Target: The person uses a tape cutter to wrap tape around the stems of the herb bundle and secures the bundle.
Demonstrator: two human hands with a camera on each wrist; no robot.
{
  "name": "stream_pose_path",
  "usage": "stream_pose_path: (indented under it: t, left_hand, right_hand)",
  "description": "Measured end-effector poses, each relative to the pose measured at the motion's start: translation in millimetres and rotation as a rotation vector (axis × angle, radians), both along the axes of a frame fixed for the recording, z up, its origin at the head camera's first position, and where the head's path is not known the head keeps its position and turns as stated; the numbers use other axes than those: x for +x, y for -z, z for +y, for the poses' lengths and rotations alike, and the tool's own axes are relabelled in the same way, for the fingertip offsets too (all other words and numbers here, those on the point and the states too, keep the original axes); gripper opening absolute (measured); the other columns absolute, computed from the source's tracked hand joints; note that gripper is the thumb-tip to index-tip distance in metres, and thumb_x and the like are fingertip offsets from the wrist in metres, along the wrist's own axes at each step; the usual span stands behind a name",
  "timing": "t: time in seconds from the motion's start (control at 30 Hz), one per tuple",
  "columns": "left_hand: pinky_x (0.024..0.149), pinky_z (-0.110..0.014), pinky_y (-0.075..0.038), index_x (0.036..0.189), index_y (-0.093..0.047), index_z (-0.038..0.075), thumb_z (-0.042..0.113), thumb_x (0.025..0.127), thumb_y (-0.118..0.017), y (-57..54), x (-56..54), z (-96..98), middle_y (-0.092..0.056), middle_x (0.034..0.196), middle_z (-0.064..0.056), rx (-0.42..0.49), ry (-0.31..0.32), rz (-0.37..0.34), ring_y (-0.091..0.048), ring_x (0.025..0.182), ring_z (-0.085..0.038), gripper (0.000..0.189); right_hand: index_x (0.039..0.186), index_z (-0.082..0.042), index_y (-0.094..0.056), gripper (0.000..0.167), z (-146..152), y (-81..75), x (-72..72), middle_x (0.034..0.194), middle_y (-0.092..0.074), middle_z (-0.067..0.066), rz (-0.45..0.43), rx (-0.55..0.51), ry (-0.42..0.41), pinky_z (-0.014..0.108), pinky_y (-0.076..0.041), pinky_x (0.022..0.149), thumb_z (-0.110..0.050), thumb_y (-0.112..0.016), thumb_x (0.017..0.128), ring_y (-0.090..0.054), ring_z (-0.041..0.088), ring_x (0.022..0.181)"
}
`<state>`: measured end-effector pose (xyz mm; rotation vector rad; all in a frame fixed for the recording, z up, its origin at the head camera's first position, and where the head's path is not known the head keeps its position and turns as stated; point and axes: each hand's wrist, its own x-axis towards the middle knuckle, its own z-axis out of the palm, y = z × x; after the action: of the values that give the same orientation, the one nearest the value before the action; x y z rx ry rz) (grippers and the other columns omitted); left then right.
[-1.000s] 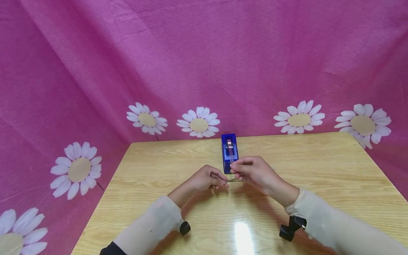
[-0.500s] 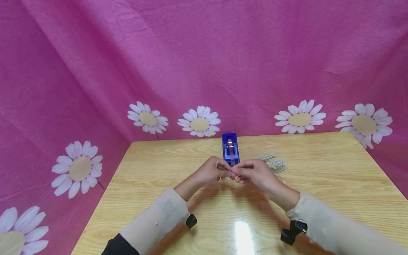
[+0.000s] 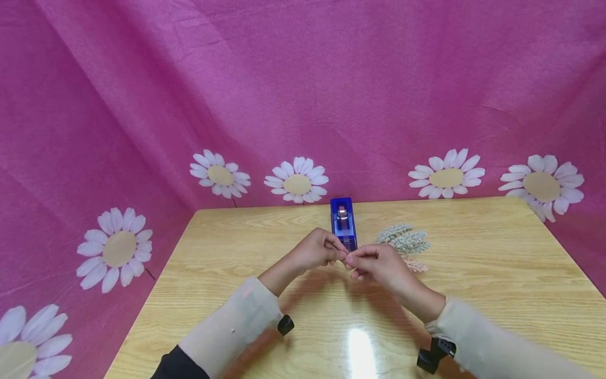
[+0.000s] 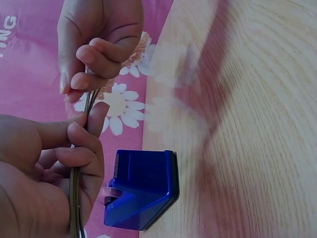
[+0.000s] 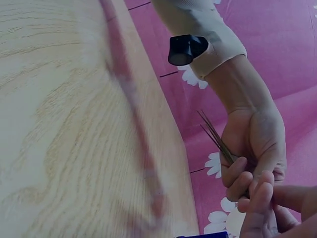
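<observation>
Both hands meet at a thin bundle of dried wheat stalks over the middle of the table. My left hand grips the stems, whose cut ends stick out past the palm in the right wrist view. With curled fingers, my right hand holds the same stems closer to the ears, its fingertips right at the left hand's. Pale green ears and a pinkish ear show beyond the right hand. Just behind the hands stands a blue tape dispenser with a small pinkish roll.
The light wooden table ends at a pink cloth printed with white daisies, hanging behind and to the left. Black wrist devices are strapped under both light sleeves.
My left hand has moved right and slightly away from me to meet the right hand. The wheat ears, hidden at first, have come into view beyond the right hand. The tape dispenser stays put.
</observation>
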<state>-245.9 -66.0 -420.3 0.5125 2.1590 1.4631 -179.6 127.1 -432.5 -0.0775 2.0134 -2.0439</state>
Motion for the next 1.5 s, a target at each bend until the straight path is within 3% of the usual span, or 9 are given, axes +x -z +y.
stream_pose_path:
  t: [0.13,0.23,0.43,0.63,0.97,1.17,1.33,1.5]
  left_hand:
    - [0.048,-0.02,-0.034,0.095,-0.073,-0.008,-0.003,0.095,-0.069,0.6,-1.4,0.3,-0.066,0.067,-0.004,-0.015,0.002,-0.001,-0.049,0.057,-0.013,0.007]
    - [0.048,-0.02,-0.033,0.095,-0.073,-0.009,-0.003,0.095,-0.069,-0.4,-2.2,0.1,-0.062,0.064,-0.001,-0.021,0.01,-0.001,-0.048,0.055,-0.01,0.007]
    - [0.049,-0.02,-0.033,0.096,-0.073,-0.009,-0.003,0.095,-0.068,-1.7,-3.8,-0.5,-0.066,0.068,-0.002,-0.018,0.027,-0.006,-0.047,0.056,-0.009,0.008]
    - [0.05,-0.021,-0.031,0.091,-0.073,-0.008,-0.001,0.095,-0.062,-1.4,-2.7,-1.0,-0.069,0.07,-0.003,-0.002,0.038,0.006,-0.044,0.056,-0.009,0.014]
    - [0.048,-0.02,-0.033,0.086,-0.077,-0.002,0.002,0.094,-0.071,3.5,-3.8,2.3,-0.073,0.069,-0.004,-0.044,0.028,0.063,-0.045,0.053,-0.007,0.01]
    - [0.047,-0.021,-0.03,0.086,-0.076,-0.003,0.003,0.095,-0.071,3.2,-6.9,0.2,-0.073,0.069,-0.005,-0.047,0.03,0.07,-0.041,0.051,-0.006,0.012]
    - [0.046,-0.021,-0.027,0.083,-0.076,0.0,0.006,0.095,-0.073,0.7,-8.4,-1.5,-0.073,0.069,-0.006,-0.054,0.035,0.071,-0.038,0.049,-0.006,0.014]
    - [0.047,-0.021,-0.031,0.084,-0.076,-0.001,0.004,0.095,-0.071,-0.5,-9.6,-1.6,-0.074,0.07,-0.006,-0.058,0.052,0.083,-0.042,0.052,-0.007,0.013]
  right_hand:
    - [0.112,0.015,-0.069,0.025,0,2.0,2.2,0.092,-0.076,0.012,0.015,0.027,-0.004,0.033,-0.062,0.075,-0.007,-0.07,0.098,-0.071,0.015,0.072]
    - [0.112,0.014,-0.069,0.027,0,4.6,3.7,0.092,-0.074,0.011,0.039,0.049,-0.009,0.034,-0.062,0.075,-0.009,-0.07,0.099,-0.071,0.015,0.072]
    - [0.114,0.015,-0.068,0.029,0,10.4,4.9,0.091,-0.074,0.014,0.056,0.065,-0.003,0.039,-0.063,0.076,-0.009,-0.07,0.099,-0.071,0.017,0.072]
    - [0.116,0.019,-0.065,0.029,1,19.0,4.6,0.09,-0.075,0.016,0.041,0.037,-0.002,0.034,-0.063,0.073,-0.005,-0.068,0.098,-0.072,0.018,0.072]
    - [0.115,0.025,-0.061,0.029,2,31.5,2.1,0.095,-0.076,0.019,0.065,-0.015,-0.017,0.031,-0.062,0.071,0.001,-0.064,0.099,-0.073,0.016,0.074]
    - [0.115,0.024,-0.062,0.03,3,33.1,5.1,0.094,-0.075,0.025,0.049,0.031,-0.026,0.032,-0.062,0.072,-0.002,-0.065,0.1,-0.075,0.019,0.077]
    - [0.116,0.022,-0.064,0.032,7,25.6,12.3,0.095,-0.075,0.027,0.065,0.065,-0.03,0.039,-0.063,0.076,-0.006,-0.067,0.099,-0.075,0.02,0.077]
    - [0.119,0.016,-0.066,0.032,12,3.1,14.9,0.103,-0.074,0.025,0.166,0.098,-0.008,0.039,-0.062,0.082,-0.01,-0.069,0.099,-0.076,0.02,0.084]
